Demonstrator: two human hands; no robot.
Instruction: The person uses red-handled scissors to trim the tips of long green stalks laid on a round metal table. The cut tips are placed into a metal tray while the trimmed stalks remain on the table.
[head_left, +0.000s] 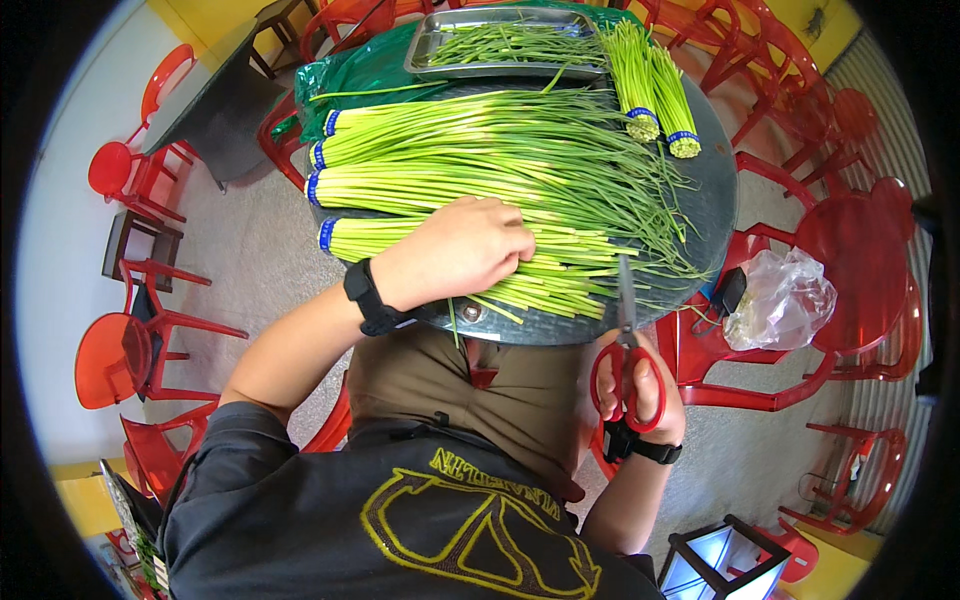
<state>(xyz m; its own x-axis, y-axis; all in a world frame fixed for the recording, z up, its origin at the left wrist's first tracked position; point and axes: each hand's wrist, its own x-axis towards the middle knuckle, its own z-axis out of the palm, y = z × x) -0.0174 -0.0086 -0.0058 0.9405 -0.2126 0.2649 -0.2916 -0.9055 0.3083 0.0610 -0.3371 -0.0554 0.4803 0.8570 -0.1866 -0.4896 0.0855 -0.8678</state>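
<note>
My left hand (469, 247) rests on the nearest bunch of long green stalks (375, 238), its fingers curled over them; this bunch has a blue band at its left end. In my right hand (649, 390) are red-handled scissors (627, 337), pointing away from me at the table's near right edge, just right of the stalk ends. The blades look closed or nearly so. Several more banded bunches (450, 176) lie beyond, their thin green tips to the right. Two shorter banded bunches (636, 82) lie at the back right, beside a metal tray (502, 71) holding loose green stalks.
Green plastic (330, 79) lies under and beside the tray on the round dark table (716, 187). A red chair (705, 352) at the right holds a clear plastic bag (780, 300) and a small black object (729, 291). More red chairs stand around.
</note>
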